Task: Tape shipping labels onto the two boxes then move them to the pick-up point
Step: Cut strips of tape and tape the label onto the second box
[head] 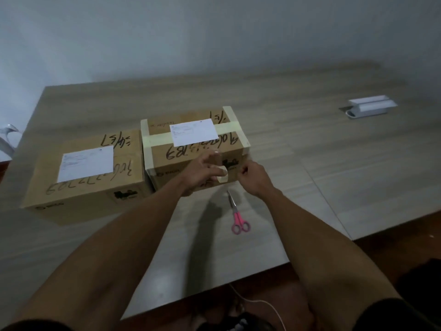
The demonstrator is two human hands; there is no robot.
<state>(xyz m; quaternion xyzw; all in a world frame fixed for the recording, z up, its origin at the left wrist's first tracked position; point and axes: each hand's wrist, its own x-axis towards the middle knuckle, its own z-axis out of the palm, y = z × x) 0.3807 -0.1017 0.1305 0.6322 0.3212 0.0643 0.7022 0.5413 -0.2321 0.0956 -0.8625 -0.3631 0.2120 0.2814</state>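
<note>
Two cardboard boxes stand side by side on the wooden table. The left box [95, 187] carries a white label [86, 163] lying on its top. On the right box [195, 149], bound with pale tape bands, rests another white label [193, 132]. My left hand [202, 173] grips a roll of pale tape [223, 177] in front of the right box. Just to the right of the roll, my right hand [253, 177] is pinched shut, apparently on the tape's loose end. Pink-handled scissors [236, 213] lie on the table below my hands.
A small white tray or holder [370, 107] sits far right on the table [310, 151]. The table's near edge runs diagonally at the right, with dark floor beyond. A white cable [260, 303] trails below the table. A white object [7, 139] shows at the left edge.
</note>
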